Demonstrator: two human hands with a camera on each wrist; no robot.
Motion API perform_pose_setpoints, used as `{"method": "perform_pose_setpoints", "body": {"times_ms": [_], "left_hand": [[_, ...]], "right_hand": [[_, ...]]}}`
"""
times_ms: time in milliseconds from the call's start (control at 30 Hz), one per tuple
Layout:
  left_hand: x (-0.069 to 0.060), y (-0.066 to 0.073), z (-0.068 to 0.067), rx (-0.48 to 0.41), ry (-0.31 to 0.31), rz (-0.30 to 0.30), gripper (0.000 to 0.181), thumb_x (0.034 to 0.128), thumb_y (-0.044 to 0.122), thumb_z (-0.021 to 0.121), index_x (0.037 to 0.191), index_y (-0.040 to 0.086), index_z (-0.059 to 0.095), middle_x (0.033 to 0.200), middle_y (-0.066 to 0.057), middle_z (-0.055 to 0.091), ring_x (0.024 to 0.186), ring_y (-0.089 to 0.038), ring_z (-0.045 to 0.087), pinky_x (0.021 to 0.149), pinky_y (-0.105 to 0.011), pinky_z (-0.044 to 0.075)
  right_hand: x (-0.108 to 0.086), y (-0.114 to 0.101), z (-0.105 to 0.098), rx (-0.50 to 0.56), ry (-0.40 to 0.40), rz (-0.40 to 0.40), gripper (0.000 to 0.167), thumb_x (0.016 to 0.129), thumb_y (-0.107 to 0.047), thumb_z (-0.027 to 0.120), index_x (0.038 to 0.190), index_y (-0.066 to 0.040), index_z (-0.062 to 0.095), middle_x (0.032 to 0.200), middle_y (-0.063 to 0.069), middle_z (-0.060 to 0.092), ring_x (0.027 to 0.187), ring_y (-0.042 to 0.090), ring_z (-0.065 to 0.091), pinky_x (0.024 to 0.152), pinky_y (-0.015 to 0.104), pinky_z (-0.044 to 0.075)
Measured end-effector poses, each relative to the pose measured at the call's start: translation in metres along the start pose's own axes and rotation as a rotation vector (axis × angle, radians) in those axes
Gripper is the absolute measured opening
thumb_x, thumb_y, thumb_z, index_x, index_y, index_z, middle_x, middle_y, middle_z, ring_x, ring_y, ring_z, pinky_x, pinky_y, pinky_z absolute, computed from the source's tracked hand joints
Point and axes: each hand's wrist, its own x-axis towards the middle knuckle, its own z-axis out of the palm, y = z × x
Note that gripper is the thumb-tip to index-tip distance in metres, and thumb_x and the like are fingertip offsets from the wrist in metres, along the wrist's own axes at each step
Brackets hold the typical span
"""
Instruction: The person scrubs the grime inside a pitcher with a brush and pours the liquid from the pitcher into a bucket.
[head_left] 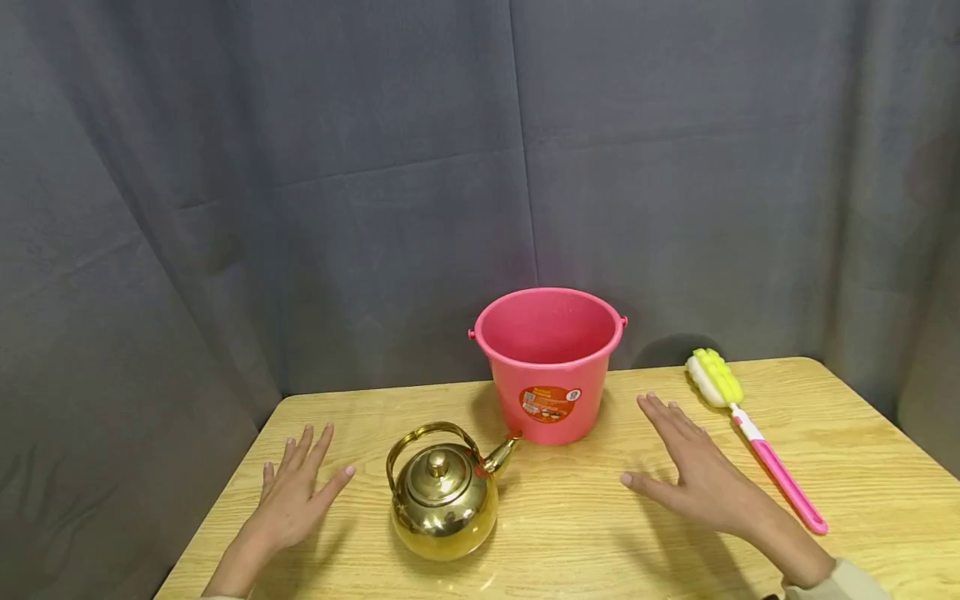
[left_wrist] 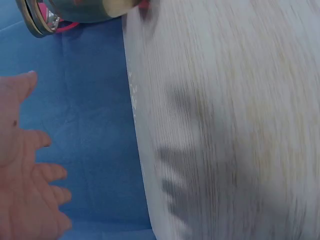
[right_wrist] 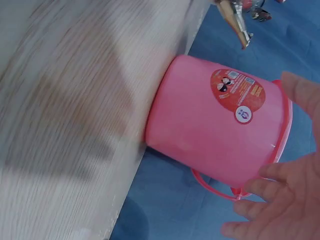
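My left hand (head_left: 292,504) hovers with spread fingers left of a shiny gold teapot (head_left: 444,508), whose lid is on and spout points toward a pink bucket (head_left: 551,400). My right hand (head_left: 705,479), fingers also spread, is raised over the table between the bucket and a long pink-handled brush (head_left: 787,483). Neither hand touches anything. In the left wrist view, the left hand (left_wrist: 30,170) shows below part of the teapot (left_wrist: 90,10). The right wrist view has the right hand (right_wrist: 290,195) beside the bucket (right_wrist: 210,125) with its orange label.
The wooden table (head_left: 570,533) carries all these things. The brush has a yellow and white sponge head (head_left: 716,377) near the back edge. Grey curtains (head_left: 375,208) hang behind the table and at both sides.
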Motion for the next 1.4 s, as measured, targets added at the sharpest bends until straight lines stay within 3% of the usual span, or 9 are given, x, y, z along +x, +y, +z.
{"method": "perform_pose_setpoints", "body": {"times_ms": [367, 733, 1033, 1400], "left_hand": [[0.002, 0.007, 0.003, -0.091, 0.084, 0.087, 0.069, 0.1026, 0.043, 0.044, 0.154, 0.003, 0.021, 0.155, -0.030, 0.013, 0.139, -0.051, 0.008, 0.103, -0.072, 0.002], [-0.001, 0.022, 0.001, -0.207, 0.149, 0.167, 0.059, 0.1051, 0.031, 0.042, 0.152, 0.000, 0.025, 0.155, -0.025, 0.021, 0.140, -0.047, 0.016, 0.100, -0.074, 0.012], [-0.004, 0.032, 0.005, -0.248, 0.178, 0.152, 0.058, 0.1055, 0.033, 0.041, 0.152, 0.000, 0.027, 0.154, -0.022, 0.025, 0.139, -0.042, 0.023, 0.108, -0.060, 0.022], [-0.003, 0.048, 0.011, -0.321, 0.227, 0.171, 0.057, 0.1049, 0.030, 0.043, 0.152, 0.002, 0.026, 0.155, -0.019, 0.023, 0.140, -0.041, 0.022, 0.107, -0.061, 0.023]], "right_hand": [[0.004, -0.012, -0.001, 0.037, 0.059, -0.018, 0.084, 0.088, -0.045, 0.070, 0.152, -0.007, 0.030, 0.150, 0.016, 0.036, 0.134, 0.040, 0.035, 0.099, 0.061, 0.035], [0.008, -0.024, 0.002, 0.104, 0.158, -0.042, 0.071, 0.089, -0.036, 0.071, 0.149, -0.013, 0.040, 0.144, 0.011, 0.047, 0.129, 0.038, 0.043, 0.096, 0.061, 0.039], [0.011, -0.030, 0.006, 0.157, 0.224, -0.033, 0.063, 0.087, -0.031, 0.074, 0.143, -0.016, 0.049, 0.137, 0.011, 0.054, 0.124, 0.037, 0.049, 0.094, 0.061, 0.041], [0.015, -0.037, 0.012, 0.231, 0.270, -0.083, 0.063, 0.084, -0.023, 0.077, 0.141, -0.024, 0.052, 0.136, -0.001, 0.056, 0.123, 0.026, 0.052, 0.095, 0.055, 0.044]]}}
